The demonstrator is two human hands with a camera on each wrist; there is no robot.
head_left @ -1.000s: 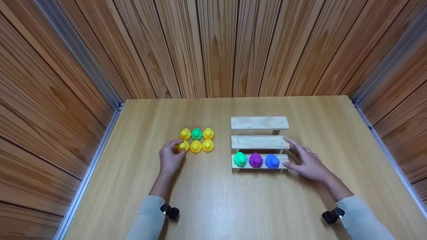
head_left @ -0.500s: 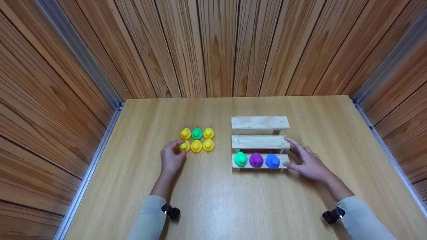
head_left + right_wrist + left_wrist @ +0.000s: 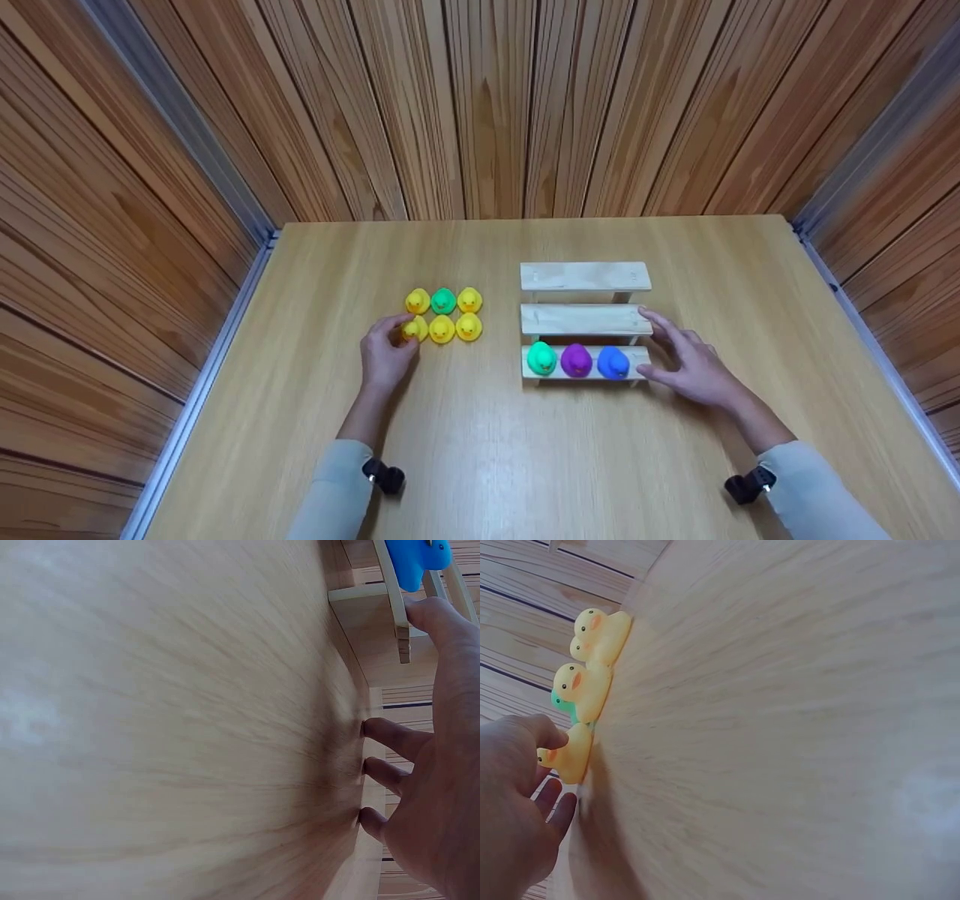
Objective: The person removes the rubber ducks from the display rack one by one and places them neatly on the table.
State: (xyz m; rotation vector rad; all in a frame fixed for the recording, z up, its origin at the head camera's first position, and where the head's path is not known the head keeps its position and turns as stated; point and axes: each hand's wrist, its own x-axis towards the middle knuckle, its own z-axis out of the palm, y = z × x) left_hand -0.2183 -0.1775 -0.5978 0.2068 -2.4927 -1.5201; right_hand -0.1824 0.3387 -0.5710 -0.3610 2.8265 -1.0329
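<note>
Yellow plastic-looking, the duck at the left end of the near row sits on the table, pinched between the left hand's thumb and finger — four other yellow ducks and a green one are grouped beside it. The right hand is spread at the wooden rack's right end (thumb at the lowest shelf, a finger on the middle one) — green, purple and blue ducks stand on the lowest.

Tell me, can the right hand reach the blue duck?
Probably yes: the right hand is at the right end of the rack, close beside the blue duck, with nothing visible between them.
</note>
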